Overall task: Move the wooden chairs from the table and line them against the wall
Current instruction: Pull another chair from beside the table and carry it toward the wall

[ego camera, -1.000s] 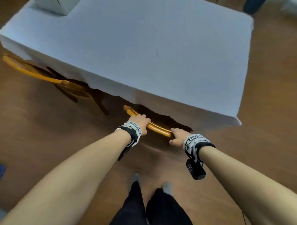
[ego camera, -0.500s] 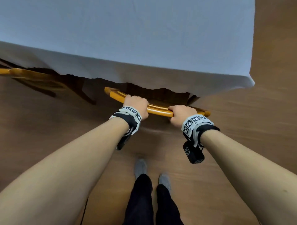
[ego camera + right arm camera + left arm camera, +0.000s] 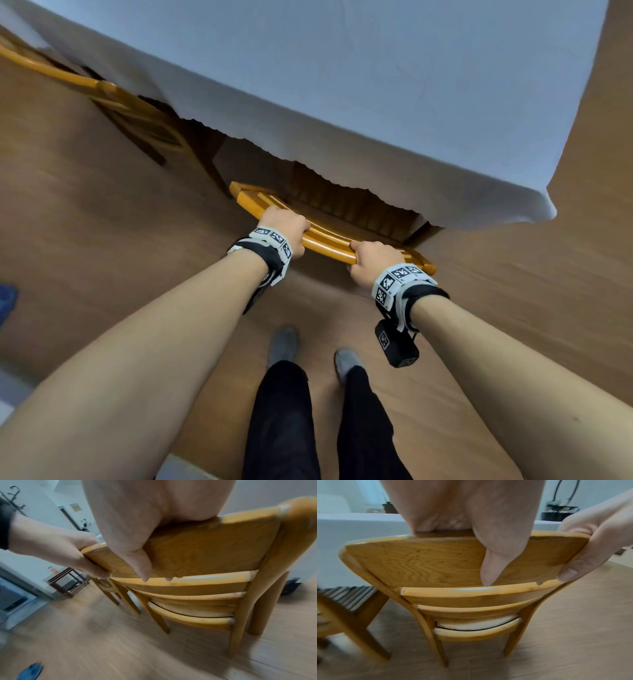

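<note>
A wooden chair point(image 3: 325, 240) with a pale seat stands with its seat tucked under the table point(image 3: 376, 85), which a white cloth covers. My left hand point(image 3: 286, 228) grips the left part of the chair's top rail, thumb down the back point(image 3: 489, 566). My right hand point(image 3: 371, 263) grips the right part of the same rail point(image 3: 205, 555), thumb on the near face. In the wrist views the chair's back point(image 3: 423, 563), slats and rear legs show. A second wooden chair point(image 3: 113, 102) stands at the table to the left.
Wooden floor point(image 3: 102, 222) lies all around, with my feet point(image 3: 282, 342) just behind the chair. A small dark metal rack point(image 3: 68, 582) and a grey cabinet point(image 3: 15, 588) stand off to the left. Something blue point(image 3: 30, 672) lies on the floor.
The chair's top rail has come out from under the tablecloth toward me, and both hands have closed more fully round it. The view has turned and drawn nearer.
</note>
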{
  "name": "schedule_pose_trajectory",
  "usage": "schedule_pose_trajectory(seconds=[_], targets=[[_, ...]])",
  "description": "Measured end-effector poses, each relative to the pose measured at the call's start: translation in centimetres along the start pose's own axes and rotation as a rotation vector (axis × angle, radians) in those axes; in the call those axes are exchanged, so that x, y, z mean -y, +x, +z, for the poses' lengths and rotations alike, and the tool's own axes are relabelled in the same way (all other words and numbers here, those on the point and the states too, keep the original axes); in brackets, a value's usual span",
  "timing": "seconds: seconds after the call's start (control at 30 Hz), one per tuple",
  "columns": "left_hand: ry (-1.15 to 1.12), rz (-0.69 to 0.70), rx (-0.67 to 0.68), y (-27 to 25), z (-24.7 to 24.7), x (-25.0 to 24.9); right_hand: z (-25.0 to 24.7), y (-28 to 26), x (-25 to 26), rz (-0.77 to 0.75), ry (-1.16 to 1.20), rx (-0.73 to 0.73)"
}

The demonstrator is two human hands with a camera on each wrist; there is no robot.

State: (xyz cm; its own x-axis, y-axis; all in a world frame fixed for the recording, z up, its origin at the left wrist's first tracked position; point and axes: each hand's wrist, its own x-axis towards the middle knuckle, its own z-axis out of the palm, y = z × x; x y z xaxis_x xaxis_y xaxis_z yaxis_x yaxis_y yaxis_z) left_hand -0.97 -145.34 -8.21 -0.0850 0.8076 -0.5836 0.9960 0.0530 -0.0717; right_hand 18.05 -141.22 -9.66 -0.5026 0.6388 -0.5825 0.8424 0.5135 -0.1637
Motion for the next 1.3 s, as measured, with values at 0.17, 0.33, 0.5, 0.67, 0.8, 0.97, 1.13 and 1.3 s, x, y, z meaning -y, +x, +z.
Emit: schedule_pose_trajectory(seconds=[0.17, 0.33, 0.5, 0.67, 0.8, 0.97, 1.13, 1.3], targets=[[-0.132, -0.153, -0.018, -4.8, 3.2, -4.1, 2.2, -2.4, -2.1, -0.154, -0.091, -0.022], [-0.283, -0.309, -0.02, -9.1, 6.9, -9.7, 4.0, -5.1, -4.5, -0.287, -0.204, -0.003], [-0.371, -0.399, -0.017, -12.9, 9.7, -15.5, 6.2, -8.0, -7.3, -0.412, -0.317, 0.034], [-0.388, -0.466, -0.027, -16.2, 12.5, -22.1, 9.7, -11.6, -10.6, -0.495, -0.386, 0.044], [-0.391, -0.503, -0.014, -18.7, 15.6, -28.5, 13.0, -15.2, -14.2, -0.563, -0.415, 0.068], [-0.418, -0.536, -0.009, -21.3, 18.6, -37.9, 16.1, -20.6, -19.8, -0.653, -0.51, 0.084], [-0.449, -0.567, 0.007, -23.4, 20.0, -47.8, 18.1, -26.3, -26.1, -0.697, -0.557, 0.144], [-0.5, -0.63, 0.052, -25.1, 19.9, -57.7, 19.3, -30.9, -32.7, -0.775, -0.608, 0.165]])
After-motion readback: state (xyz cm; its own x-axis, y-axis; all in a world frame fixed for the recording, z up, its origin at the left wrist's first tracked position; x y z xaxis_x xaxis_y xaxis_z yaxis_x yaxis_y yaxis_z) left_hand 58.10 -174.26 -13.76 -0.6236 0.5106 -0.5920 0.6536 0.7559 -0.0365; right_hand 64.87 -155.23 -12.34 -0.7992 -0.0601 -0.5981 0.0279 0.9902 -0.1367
